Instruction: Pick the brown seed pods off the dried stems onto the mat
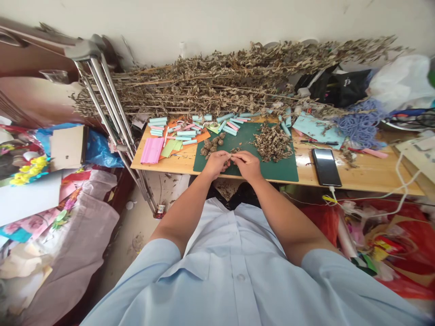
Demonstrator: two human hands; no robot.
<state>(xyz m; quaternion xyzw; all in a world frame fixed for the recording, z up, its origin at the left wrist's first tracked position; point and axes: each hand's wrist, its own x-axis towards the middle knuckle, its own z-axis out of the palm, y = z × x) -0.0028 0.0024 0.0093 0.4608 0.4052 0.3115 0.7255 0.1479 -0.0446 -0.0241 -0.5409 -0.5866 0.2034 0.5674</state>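
My left hand (216,164) and my right hand (248,164) meet over the near edge of a dark green cutting mat (285,168) on a wooden table (374,174). Both hands have their fingers closed together, pinching a small brown piece of dried plant (232,156) between them. Just beyond the left hand lies a cluster of small rolled dried-leaf balls (211,146). A loose heap of dried leaves (272,142) sits on the mat beyond the right hand.
Dried leafy branches (238,81) are piled along the table's back. Rolled teal and pink paper tubes (185,131) and pink sheets (152,150) lie left. A phone (326,166) on a cable lies right. Metal crutches (108,99) lean at the left.
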